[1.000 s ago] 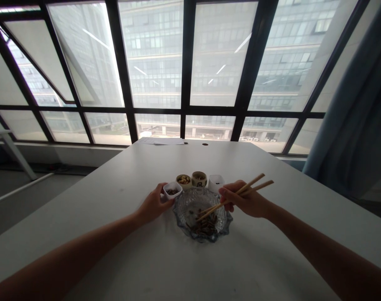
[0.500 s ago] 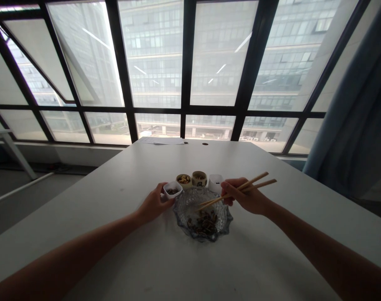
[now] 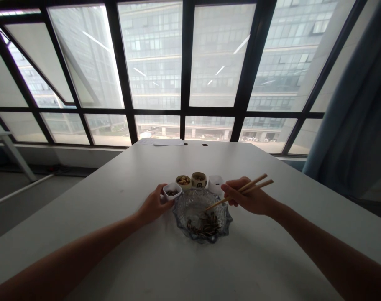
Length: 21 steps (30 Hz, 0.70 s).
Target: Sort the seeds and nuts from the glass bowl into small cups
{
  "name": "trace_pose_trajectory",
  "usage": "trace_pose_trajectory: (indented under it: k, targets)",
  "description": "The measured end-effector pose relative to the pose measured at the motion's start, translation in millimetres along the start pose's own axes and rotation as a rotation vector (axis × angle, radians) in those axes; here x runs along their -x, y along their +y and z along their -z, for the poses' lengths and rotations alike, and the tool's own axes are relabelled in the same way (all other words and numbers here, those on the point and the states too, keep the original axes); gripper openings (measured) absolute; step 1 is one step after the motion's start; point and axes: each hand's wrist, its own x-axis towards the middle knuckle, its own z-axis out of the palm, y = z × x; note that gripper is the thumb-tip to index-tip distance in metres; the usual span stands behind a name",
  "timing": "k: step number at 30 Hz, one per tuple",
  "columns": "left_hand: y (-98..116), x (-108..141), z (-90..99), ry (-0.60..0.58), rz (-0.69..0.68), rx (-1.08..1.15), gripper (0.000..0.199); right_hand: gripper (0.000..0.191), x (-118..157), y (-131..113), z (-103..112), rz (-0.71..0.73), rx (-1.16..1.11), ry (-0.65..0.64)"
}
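My left hand (image 3: 154, 204) is closed around the near-left side of a small white cup (image 3: 172, 197) holding dark bits that look like seeds. In my right hand (image 3: 245, 196) is a pair of wooden chopsticks (image 3: 256, 182), their tips close together above the glass bowl (image 3: 180, 211). This clear bowl has a scalloped rim, and dark seeds (image 3: 209, 225) lie heaped in its near part. Behind it stand a round cup of yellowish nuts (image 3: 183, 180), a cream cup with dark lettering (image 3: 199, 182) and a white cup (image 3: 214, 184) with something dark inside.
All of this rests on a long white table (image 3: 140, 267). Papers (image 3: 161, 142) lie at its far end, before large black-framed windows. A blue curtain (image 3: 343, 113) hangs at the right, and another white table (image 3: 14, 154) stands at the left.
The chopstick tips have moved slightly right over the bowl and come closer together. My left hand stays at the white cup.
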Motion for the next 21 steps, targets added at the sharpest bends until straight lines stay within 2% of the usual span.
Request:
trace_pose_trajectory:
  k: [6,12,21]
  targets:
    - [-2.1,-0.6,-0.6,0.015,-0.008,-0.002,0.056,0.055,0.9,0.6,3.5,-0.041,0.02,-0.023]
    - [-4.9,-0.6,-1.1,-0.001,0.006,0.017,0.059,0.055,0.2,-0.3,2.6,0.041,0.09,-0.002]
    - [-6.2,-1.8,-1.4,-0.008,0.004,-0.006,0.058,0.058,0.5,0.3,3.0,-0.041,0.072,0.015]
